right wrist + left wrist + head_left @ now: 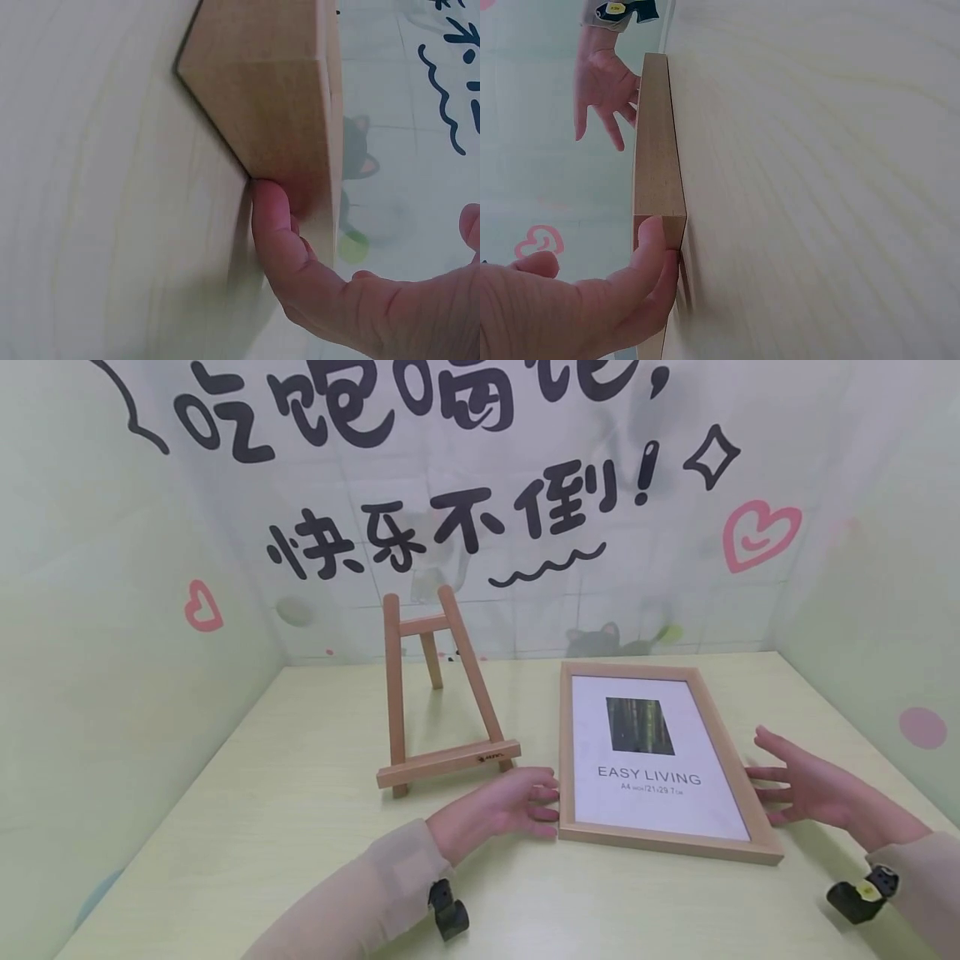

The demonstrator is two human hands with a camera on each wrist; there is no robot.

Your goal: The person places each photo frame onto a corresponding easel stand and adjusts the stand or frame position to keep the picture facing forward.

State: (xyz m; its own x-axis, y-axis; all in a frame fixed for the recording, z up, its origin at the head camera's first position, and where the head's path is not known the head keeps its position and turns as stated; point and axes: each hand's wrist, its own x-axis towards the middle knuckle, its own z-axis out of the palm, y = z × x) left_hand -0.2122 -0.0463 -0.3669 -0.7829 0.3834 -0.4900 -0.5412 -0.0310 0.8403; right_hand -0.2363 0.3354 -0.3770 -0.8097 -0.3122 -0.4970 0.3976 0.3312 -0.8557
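Observation:
A wooden picture frame (671, 847) lies face up on the table, with a white insert reading "EASY LIVING" and a small forest photo. The fingertips of my left hand (517, 802) touch its left side near the front corner. On the other side my right hand (817, 789) has its fingers against the frame's right edge, thumb raised away from it. In the right wrist view, a fingertip (270, 199) sits low on the frame's side, where it meets the table. Left of the frame stands a small wooden easel (442, 764), upright with its rear leg out.
The pale wood-grain table (262, 827) is bounded by a back wall (525, 618) with printed black lettering and hearts, plus side walls (885, 610) left and right. The easel's ledge end is close to my left hand. Both wrists wear small black cameras.

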